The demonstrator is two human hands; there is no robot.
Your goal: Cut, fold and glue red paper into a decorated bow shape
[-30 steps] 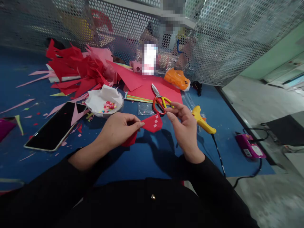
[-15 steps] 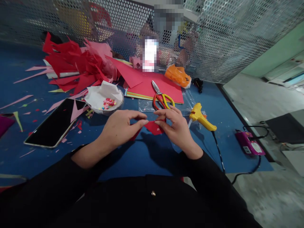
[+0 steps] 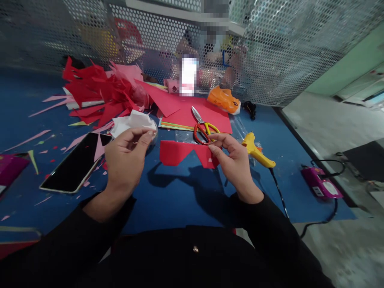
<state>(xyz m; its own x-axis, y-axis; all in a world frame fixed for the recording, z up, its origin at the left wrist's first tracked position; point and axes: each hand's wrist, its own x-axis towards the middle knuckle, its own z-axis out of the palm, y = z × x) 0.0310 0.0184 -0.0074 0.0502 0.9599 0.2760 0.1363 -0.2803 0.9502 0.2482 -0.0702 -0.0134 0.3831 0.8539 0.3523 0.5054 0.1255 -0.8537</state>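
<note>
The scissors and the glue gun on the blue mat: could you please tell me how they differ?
The scissors have red and yellow loop handles with bare metal blades; the glue gun is all yellow and trails a black cord. The scissors rest on a red sheet, the glue gun on the blue mat. Neither is held.

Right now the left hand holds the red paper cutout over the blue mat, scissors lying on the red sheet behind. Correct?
Not quite: the head view shows the right hand holding the red paper cutout; the left hand is off it. Blue mat and scissors on the red sheet are right.
</note>
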